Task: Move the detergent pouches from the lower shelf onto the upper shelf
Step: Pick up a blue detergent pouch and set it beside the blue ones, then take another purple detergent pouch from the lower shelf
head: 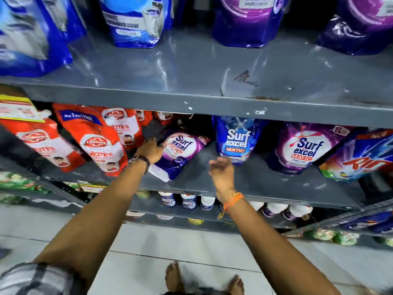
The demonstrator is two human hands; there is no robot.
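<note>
Surf excel Matic purple pouch (179,153) lies tipped over on the grey lower shelf (197,177), its base toward the shelf's front edge and its printed face up. The left hand (150,150) rests against the pouch's left side, fingers curled over its upper edge; whether it grips firmly cannot be told. A dark band circles that wrist. The right hand (221,173) hovers just right of the pouch, fingers loosely spread and empty, an orange thread tied at the wrist. Both bare arms reach forward from below.

Just right of that hand stands a blue Surf excel Matic pouch (237,141), then another purple Surf excel Matic pouch (306,150), then a pack reading "Rin" (361,160). To the left lean red Lifebuoy pouches (93,137), one marked "Buy 1 Get 1 Free".

Above, the upper shelf (212,71) holds blue and purple pouches at its back; their print is blurred.
</note>
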